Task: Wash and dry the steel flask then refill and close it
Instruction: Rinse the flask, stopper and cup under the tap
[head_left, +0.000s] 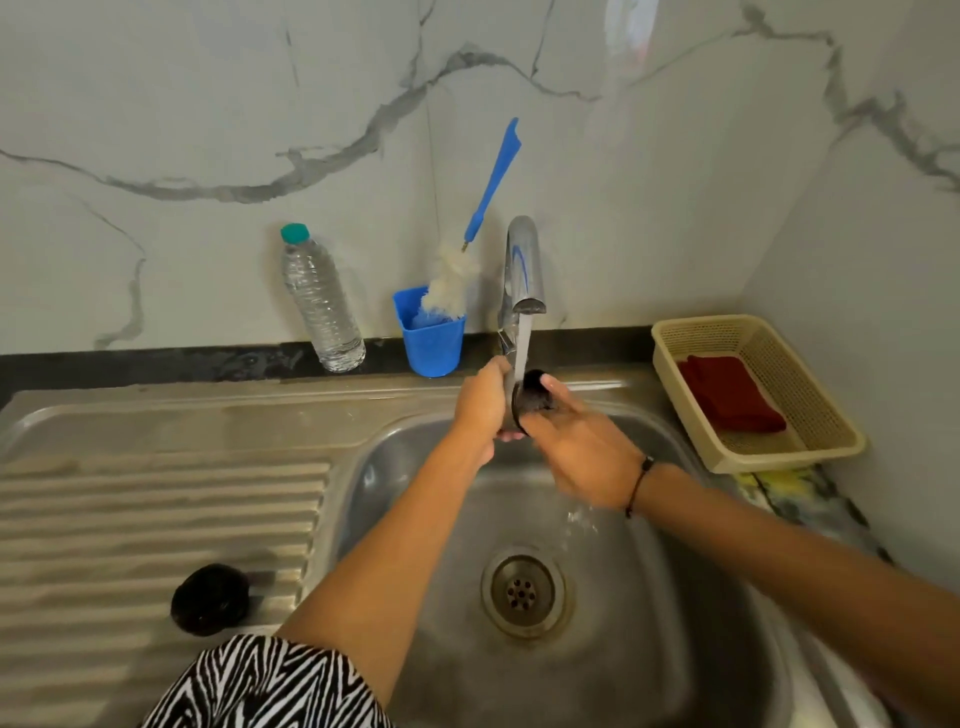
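Over the sink basin (395, 499), both hands hold the steel flask (511, 410) under the running tap (524, 265). Only a strip of steel and the flask's dark upper end (532, 392) show between the hands. My left hand (480, 402) grips the body from the left. My right hand (576, 447) cups the flask from the right, its thumb lying on the dark end. The water stream falls on the flask, and water drips off my right hand. A round black cap (210, 597) lies on the ribbed drainboard at the left.
Against the marble wall stand a clear plastic water bottle (322, 301) with a teal cap and a blue cup (434, 338) holding a blue-handled bottle brush (452, 280). A beige basket (831, 410) with a red cloth (730, 392) sits at the right. The drain (522, 592) is below the hands.
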